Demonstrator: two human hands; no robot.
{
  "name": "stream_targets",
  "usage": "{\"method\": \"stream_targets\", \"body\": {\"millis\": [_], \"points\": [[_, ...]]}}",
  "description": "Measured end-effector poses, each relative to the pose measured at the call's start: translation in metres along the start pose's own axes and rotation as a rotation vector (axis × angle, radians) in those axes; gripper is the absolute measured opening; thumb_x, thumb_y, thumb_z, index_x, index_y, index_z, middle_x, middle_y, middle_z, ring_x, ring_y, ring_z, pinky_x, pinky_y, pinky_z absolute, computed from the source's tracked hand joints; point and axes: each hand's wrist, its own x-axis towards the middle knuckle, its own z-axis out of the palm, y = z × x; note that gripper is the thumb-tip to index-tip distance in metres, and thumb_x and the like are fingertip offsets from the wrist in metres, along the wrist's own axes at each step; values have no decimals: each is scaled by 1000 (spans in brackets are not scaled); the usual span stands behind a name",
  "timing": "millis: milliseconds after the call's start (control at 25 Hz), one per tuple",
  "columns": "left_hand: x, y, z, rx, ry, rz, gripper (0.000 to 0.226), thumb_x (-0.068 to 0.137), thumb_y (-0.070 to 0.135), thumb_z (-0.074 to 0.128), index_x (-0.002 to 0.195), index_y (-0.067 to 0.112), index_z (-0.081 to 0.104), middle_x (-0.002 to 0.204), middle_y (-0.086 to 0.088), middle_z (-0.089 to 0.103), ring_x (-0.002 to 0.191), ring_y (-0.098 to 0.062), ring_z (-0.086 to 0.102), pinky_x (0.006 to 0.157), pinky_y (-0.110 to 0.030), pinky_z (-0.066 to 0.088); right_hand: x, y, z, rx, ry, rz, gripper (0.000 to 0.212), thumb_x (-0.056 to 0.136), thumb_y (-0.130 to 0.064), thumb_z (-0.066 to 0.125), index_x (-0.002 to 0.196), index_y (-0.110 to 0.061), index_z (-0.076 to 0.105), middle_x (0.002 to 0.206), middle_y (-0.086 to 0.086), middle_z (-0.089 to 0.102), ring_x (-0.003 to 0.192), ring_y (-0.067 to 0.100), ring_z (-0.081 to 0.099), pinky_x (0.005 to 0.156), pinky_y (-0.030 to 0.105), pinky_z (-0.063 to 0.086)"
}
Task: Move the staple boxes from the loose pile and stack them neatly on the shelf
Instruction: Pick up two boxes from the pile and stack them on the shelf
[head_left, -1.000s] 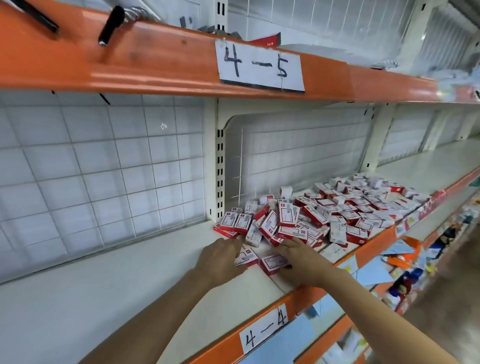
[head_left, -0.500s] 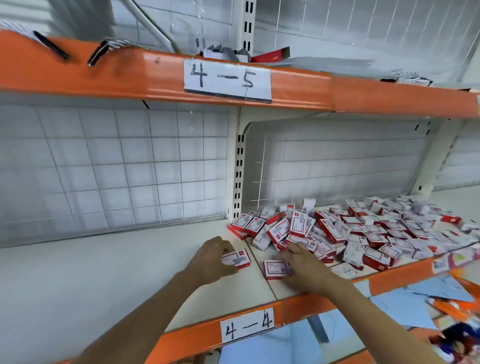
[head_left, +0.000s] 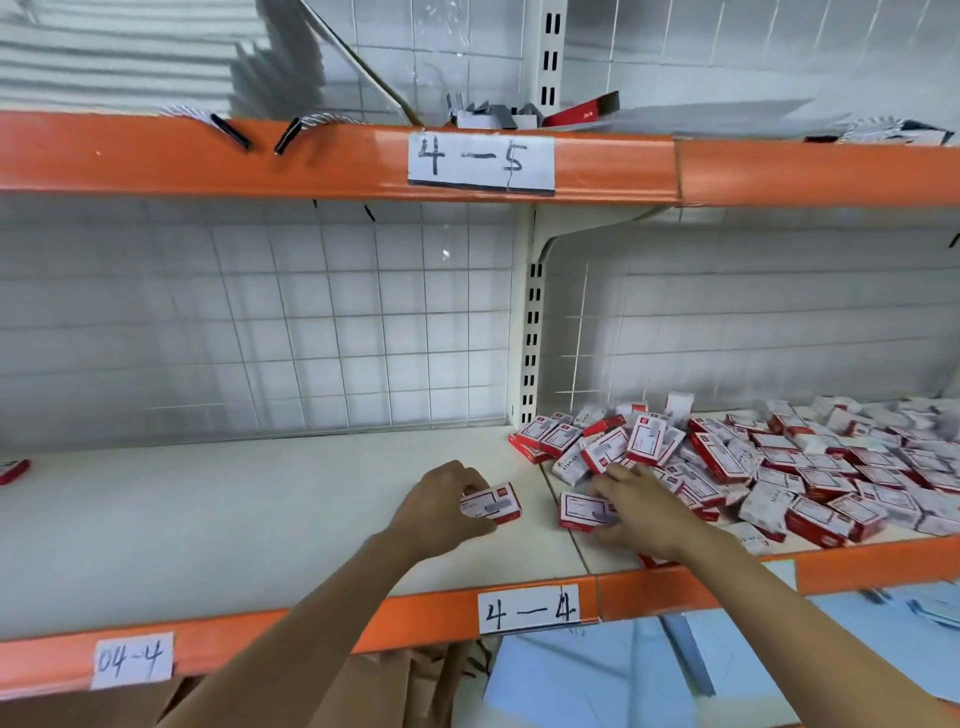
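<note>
I see the white shelf (head_left: 249, 499) running the width of the view, its orange front edge (head_left: 426, 618) carrying two paper labels — "4 — 4" (head_left: 529, 609) and "04-4" (head_left: 132, 660); above it the upper shelf's orange rail (head_left: 337, 161) bears a "4 — 5" label (head_left: 480, 162). A slotted upright post (head_left: 531, 338) splits the wire-grid back panel (head_left: 260, 322) into two bays; the loose pile of staple boxes (head_left: 753, 467) fills the right bay from the post outward, some boxes flat, some tipped on edge. A stray red-and-white box (head_left: 13, 470) lies at the far left edge of the shelf, well apart from everything else.

My left hand (head_left: 441, 512) has its fingers curled round one staple box (head_left: 493, 503), the grip closed on it just left of the seam between bays, at or just above the shelf surface — I cannot tell which; my right hand (head_left: 636, 506) rests over a second box (head_left: 584, 512) at the near fringe of the pile, fingers bent down on it, though whether they pinch it I cannot tell. The two boxes sit near each other, not touching.

The left bay is bare white surface from the held box across to the stray one; below the front edge I see blue paper sheets (head_left: 597, 675) and brown paper (head_left: 415, 680).
</note>
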Motion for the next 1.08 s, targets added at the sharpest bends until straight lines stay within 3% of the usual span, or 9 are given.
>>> {"method": "stream_targets", "body": {"millis": [160,320,600,800,1080], "points": [[-13,-16,-19,59,-20,-16,43,76,28,75,115,17,60,111,-6,57,102,-20,54,87,-32,47,7,-31,-4,108,27,-60,47,83,-29,64,126,-23,46,120,1,48,111,21,48,83,29,41],[-50,-55,-56,74,11,-124,45,75,30,75,116,18,62,109,-4,62,98,-19,58,82,-31,51,22,-96,3,219,15,-176,43,83,-21,64,124,-20,52,121,2,53,106,16,52,88,25,42],[-156,-158,-149,214,116,-286,39,78,32,70,115,20,64,109,-3,61,97,-20,56,76,-29,46,46,-264,22,244,2,-352,39,85,-30,63,123,-24,52,119,-2,59,100,15,55,82,28,46],[-223,-223,-203,271,170,-365,39,77,29,69,115,22,63,109,-4,58,96,-23,57,76,-32,47,54,-376,38,254,3,-437,44,84,-32,63,125,-23,49,122,-1,55,107,17,54,89,32,46],[-251,-278,-232,261,208,-391,39,75,28,71,113,25,62,108,-2,57,98,-22,57,77,-32,48,73,-456,48,243,-2,-548,44,84,-35,64,124,-24,51,118,-3,55,103,14,54,87,29,46]]}}
